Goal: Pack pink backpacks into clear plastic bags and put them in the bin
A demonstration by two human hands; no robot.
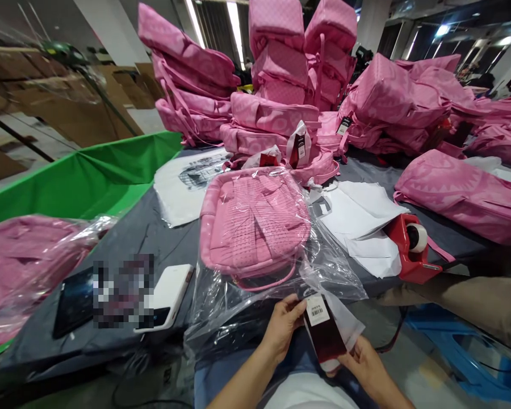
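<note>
A dark hang tag (327,339) with a white barcode label is held between my two hands at the table's front edge. My left hand (284,322) pinches its upper left side, fingers closed. At the lower right end, my right hand (361,359) grips the tag between thumb and fingers. A strip of white tissue paper (344,318) hangs beside the tag. Just beyond lies a pink backpack (255,221) inside a clear plastic bag (221,307), whose loose front part spreads toward me.
Right of the bag are white paper sheets (357,210) and a red tape dispenser (413,250). A white power bank (170,298) and a dark tablet (74,301) lie left. Stacked pink backpacks (276,62) line the back; a green-sided bin (111,176) stands left.
</note>
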